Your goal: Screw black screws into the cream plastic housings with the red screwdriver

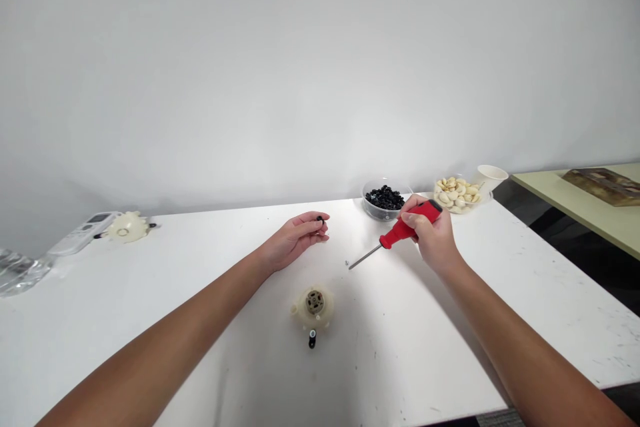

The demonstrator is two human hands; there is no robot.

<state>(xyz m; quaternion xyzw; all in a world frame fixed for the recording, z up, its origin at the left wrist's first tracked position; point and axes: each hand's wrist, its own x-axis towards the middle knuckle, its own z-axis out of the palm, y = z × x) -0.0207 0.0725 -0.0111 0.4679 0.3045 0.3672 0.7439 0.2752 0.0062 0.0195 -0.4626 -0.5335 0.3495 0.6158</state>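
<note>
My left hand pinches a small black part between thumb and fingertips, above the table. In my right hand is a red-handled screwdriver, its shaft slanting down to the left. Close to the screwdriver's tip lies a tiny silvery piece, perhaps a screw. Nearer to me sits a cream plastic housing with a round metal motor in its middle. A black fitting with a pale top sticks out from its near side.
At the back stand a clear bowl of black parts, a container of cream pieces and a white cup. Left are another cream housing, a remote control and a clear plastic bottle. A greenish table stands right.
</note>
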